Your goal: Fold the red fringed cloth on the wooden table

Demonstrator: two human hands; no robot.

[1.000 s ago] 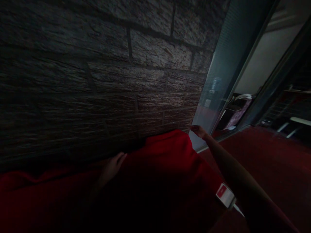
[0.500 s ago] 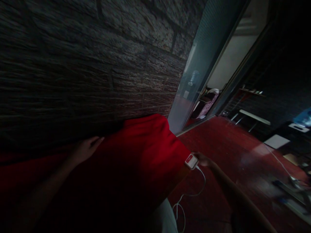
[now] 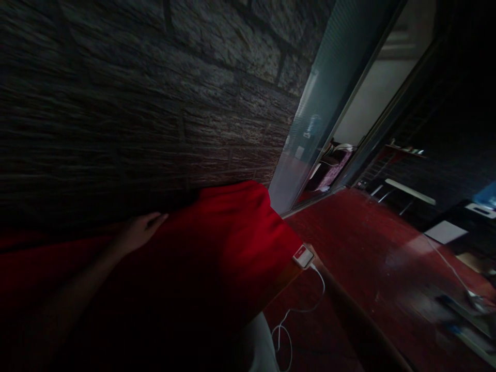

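Observation:
A red sheet covers a bed that stands against a dark brick wall. My left hand lies flat on the sheet at its far edge by the wall, fingers stretched out. My right hand reaches to the bed's near right corner and touches a small white and red device there; its fingers are mostly hidden behind the device. A white cable runs from the device down over the floor.
A red carpet covers the floor to the right. A glass sliding door stands beyond the bed's end. Dim furniture, a white board and cables lie at the far right.
My right hand came back from the far corner of the sheet to the near corner and reached the white device. The view swung right. My left hand stayed on the sheet.

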